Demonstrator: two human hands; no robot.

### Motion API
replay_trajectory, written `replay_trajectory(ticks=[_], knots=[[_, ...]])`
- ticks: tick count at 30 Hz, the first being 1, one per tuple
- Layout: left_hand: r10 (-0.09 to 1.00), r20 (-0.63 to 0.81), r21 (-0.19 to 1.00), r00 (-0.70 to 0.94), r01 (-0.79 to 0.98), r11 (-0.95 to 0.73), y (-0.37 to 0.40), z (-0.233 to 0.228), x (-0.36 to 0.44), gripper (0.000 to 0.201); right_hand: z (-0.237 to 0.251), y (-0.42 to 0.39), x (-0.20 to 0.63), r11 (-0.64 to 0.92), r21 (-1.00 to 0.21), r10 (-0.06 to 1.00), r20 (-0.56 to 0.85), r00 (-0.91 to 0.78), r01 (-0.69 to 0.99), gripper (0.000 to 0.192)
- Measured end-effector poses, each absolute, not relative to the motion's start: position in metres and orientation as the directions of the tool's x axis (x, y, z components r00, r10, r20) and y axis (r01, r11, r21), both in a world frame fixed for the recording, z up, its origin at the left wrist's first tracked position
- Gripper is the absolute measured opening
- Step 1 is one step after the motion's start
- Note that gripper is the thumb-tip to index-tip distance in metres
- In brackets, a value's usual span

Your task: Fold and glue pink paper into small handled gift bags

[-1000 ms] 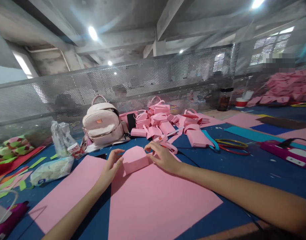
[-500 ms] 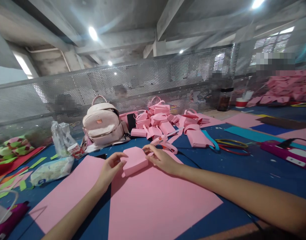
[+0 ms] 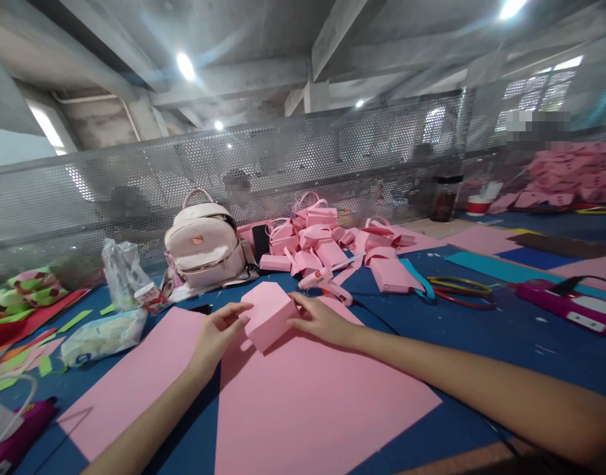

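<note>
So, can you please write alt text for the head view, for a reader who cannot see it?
Both hands, left and right, hold a small pink box over a pink sheet on a blue table. Behind lie a glue gun, a backpack and a pile of pink pieces.

Pink box (image 3: 268, 318): far side and underside hidden, left fingertips tucked behind its edge, so can't tell how deep that grip goes. Both forearms cut off at bottom edge. Purple case (image 3: 16, 432) bottom-left cropped by frame. Figures behind the mesh screen (image 3: 332, 155) blurred out. Pink stack (image 3: 574, 175) far right smeared, pieces indistinct. Carton (image 3: 148, 297) label too small to read.
</note>
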State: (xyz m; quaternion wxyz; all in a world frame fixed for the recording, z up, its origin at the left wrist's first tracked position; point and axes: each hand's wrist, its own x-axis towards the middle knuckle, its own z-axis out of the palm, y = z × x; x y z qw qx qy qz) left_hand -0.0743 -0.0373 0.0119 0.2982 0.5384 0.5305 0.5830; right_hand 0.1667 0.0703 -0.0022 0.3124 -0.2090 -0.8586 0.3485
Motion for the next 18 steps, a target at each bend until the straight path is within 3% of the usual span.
replay_trajectory(ticks=[5,10,18], knots=[[0.934,0.296,0.949,-0.202,0.175,-0.263,-0.037,0.01,-0.077,0.038,-0.002,0.068,0.167,0.663,-0.741,0.552,0.392,-0.736,0.103,0.038],[0.951,0.301,0.95,-0.072,0.112,-0.292,-0.04,0.015,-0.075,0.058,-0.002,0.067,0.167,0.631,-0.772,0.571,0.394,-0.721,0.079,0.041],[0.942,0.332,0.943,-0.036,-0.008,-0.333,-0.04,0.014,-0.066,0.125,-0.007,0.072,0.165,0.561,-0.828,0.598,0.386,-0.702,0.023,0.044]])
